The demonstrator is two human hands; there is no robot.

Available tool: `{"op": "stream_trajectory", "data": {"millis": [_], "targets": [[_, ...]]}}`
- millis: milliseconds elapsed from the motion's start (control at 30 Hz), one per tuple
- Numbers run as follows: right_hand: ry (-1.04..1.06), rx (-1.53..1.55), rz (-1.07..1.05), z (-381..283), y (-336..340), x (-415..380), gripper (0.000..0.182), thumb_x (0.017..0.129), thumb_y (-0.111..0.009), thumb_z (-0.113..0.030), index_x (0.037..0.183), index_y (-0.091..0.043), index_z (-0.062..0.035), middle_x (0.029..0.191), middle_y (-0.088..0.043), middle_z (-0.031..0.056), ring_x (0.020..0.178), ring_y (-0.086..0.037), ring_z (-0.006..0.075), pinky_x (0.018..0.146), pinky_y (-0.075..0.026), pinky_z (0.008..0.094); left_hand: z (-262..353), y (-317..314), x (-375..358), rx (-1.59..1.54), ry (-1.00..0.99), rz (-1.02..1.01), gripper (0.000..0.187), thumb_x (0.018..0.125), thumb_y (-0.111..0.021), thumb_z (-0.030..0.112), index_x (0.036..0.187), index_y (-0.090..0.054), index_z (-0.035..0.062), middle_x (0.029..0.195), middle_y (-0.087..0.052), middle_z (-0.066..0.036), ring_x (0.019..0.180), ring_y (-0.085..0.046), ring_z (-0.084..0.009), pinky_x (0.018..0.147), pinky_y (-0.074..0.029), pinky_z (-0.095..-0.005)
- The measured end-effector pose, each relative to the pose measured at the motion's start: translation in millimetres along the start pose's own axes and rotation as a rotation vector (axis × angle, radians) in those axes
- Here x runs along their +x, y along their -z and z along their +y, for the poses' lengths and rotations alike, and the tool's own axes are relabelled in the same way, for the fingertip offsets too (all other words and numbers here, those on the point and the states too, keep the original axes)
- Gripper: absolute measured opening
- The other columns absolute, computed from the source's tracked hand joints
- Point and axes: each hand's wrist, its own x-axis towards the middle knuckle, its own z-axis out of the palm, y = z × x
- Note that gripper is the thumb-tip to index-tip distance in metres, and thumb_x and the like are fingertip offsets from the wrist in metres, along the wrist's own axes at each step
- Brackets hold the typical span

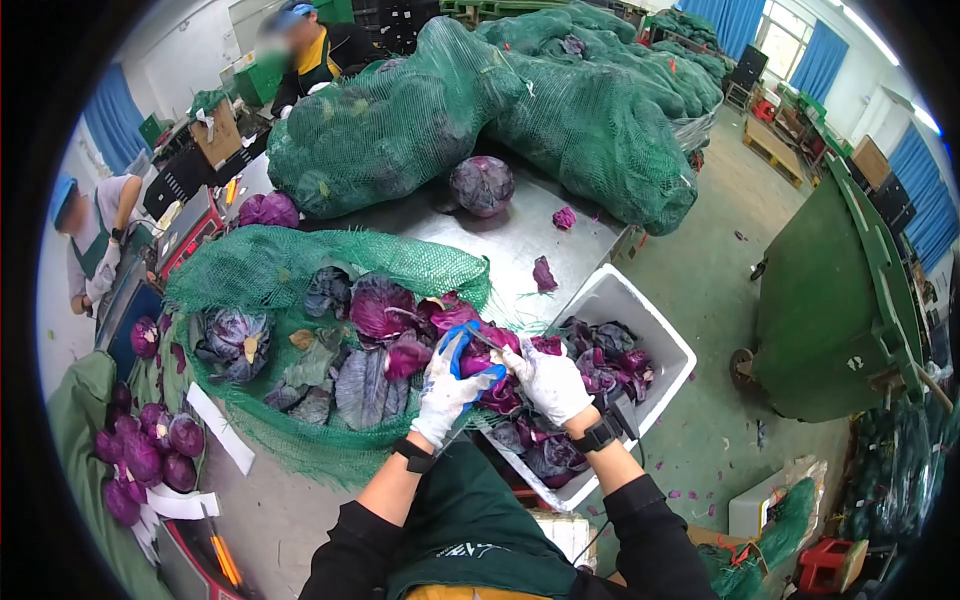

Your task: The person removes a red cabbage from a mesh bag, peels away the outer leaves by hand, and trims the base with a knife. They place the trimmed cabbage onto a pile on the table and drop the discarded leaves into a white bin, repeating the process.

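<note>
Holds a red cabbage (487,352) between left hand (447,388) and right hand (550,382), both in white gloves, just left of a white foam box (673,350). Shows left fingers parted and curved, with blue coverings, bearing on the cabbage's left side and leaving the purple leaves exposed between them. Shows right fingers bent and close together, tips at the cabbage's right side; cannot tell from this view whether pinching a leaf. Includes a narrow dark item (478,334) near the left fingertips, too small to identify.

Contains loose purple and dark leaves in the foam box, beside and below the right hand. Lies open to the left: a green mesh bag (270,262), with a cabbage head (236,343) and loose outer leaves (368,388). Further back, rests a whole cabbage (482,186) on a metal table (590,236), near filled mesh bags (385,135).
</note>
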Motion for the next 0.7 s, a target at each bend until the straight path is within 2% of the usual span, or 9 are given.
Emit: {"op": "stream_trajectory", "data": {"millis": [33,200,300,400,467,500,600,633,700], "targets": [[-0.002,-0.06,0.038,-3,-3,3,0.054,0.097,-0.038,-0.05,0.102,-0.062,-0.0012,0.062,-0.061,0.0203,0.059,-0.063,0.0359,0.056,-0.049,0.0455,3,-3,-1,0.096,-0.027,0.044,0.081,0.064,-0.083,0.037,0.129,-0.05,0.002,0.133,-0.048,-0.019,0.12,-0.051,-0.03,0.102,-0.041,-0.0383],[0.054,0.043,0.081,51,-41,33,0.037,0.099,-0.039,-0.034,0.09,-0.063,-0.0063,0.076,-0.063,0.0184,0.068,-0.061,0.0365,0.063,-0.047,0.0432,25,-13,-4,0.38,-0.122,0.045,0.082,0.062,-0.082,0.039,0.132,-0.052,0.0089,0.134,-0.046,-0.021,0.122,-0.049,-0.0325,0.102,-0.041,-0.0405],[-0.267,0.103,-0.121,57,-15,41,0.039,0.098,-0.042,-0.034,0.088,-0.065,-0.005,0.07,-0.063,0.0163,0.064,-0.059,0.0347,0.059,-0.045,0.039,23,-4,-18,0.212,-0.14,-0.014,0.081,0.061,-0.084,0.034,0.132,-0.053,0.0121,0.136,-0.045,-0.019,0.127,-0.044,-0.0314,0.106,-0.038,-0.0414],[-0.732,0.6,-0.22,81,-40,34,0.043,0.097,-0.043,-0.041,0.099,-0.066,-0.005,0.064,-0.062,0.013,0.046,-0.053,0.0288,0.05,-0.044,0.0358,6,12,-21,0.077,-0.209,-0.036,0.08,0.063,-0.085,0.025,0.133,-0.051,0.0083,0.138,-0.045,-0.015,0.128,-0.043,-0.0281,0.108,-0.035,-0.0385],[0.196,-0.328,0.314,134,-97,21,0.039,0.097,-0.048,-0.039,0.111,-0.061,-0.0051,0.064,-0.062,0.0098,0.04,-0.051,0.0214,0.045,-0.042,0.0348,-11,23,-20,-0.102,-0.051,-0.041,0.081,0.065,-0.084,0.024,0.135,-0.047,0.0051,0.139,-0.044,-0.013,0.128,-0.043,-0.025,0.109,-0.033,-0.036],[-0.281,0.065,0.036,99,-64,15,0.035,0.093,-0.059,-0.031,0.118,-0.057,-0.0062,0.067,-0.062,0.005,0.043,-0.052,0.0139,0.045,-0.043,0.0308,-18,25,-20,-0.391,0.123,-0.06,0.082,0.067,-0.084,0.023,0.136,-0.045,0.0037,0.139,-0.045,-0.011,0.128,-0.042,-0.0234,0.11,-0.031,-0.0356],[-0.645,0.644,-0.098,3,8,5,0.055,0.087,-0.066,-0.037,0.125,-0.053,-0.0012,0.098,-0.063,0.0189,0.07,-0.062,0.0215,0.063,-0.049,0.0361,-16,26,-21,-0.42,0.056,-0.067,0.08,0.071,-0.082,0.023,0.137,-0.042,0.0035,0.136,-0.047,-0.011,0.127,-0.043,-0.0226,0.108,-0.033,-0.0371],[-0.489,0.687,-0.032,0,4,-3,0.061,0.081,-0.071,-0.044,0.122,-0.055,-0.0012,0.078,-0.062,0.0124,0.053,-0.056,0.016,0.053,-0.046,0.0324,-7,27,-20,-0.067,-0.089,-0.057,0.08,0.071,-0.082,0.022,0.137,-0.042,0.0026,0.137,-0.045,-0.011,0.128,-0.043,-0.0235,0.109,-0.032,-0.037],[-0.515,0.79,-0.273,-5,11,-5,0.055,0.081,-0.073,-0.04,0.114,-0.058,0.0003,0.056,-0.054,0.0014,0.042,-0.048,0.0098,0.042,-0.039,0.0268,-3,22,-22,-0.055,-0.111,-0.054,0.081,0.07,-0.082,0.023,0.137,-0.042,0.002,0.138,-0.044,-0.011,0.128,-0.042,-0.0236,0.109,-0.032,-0.0374]]}}
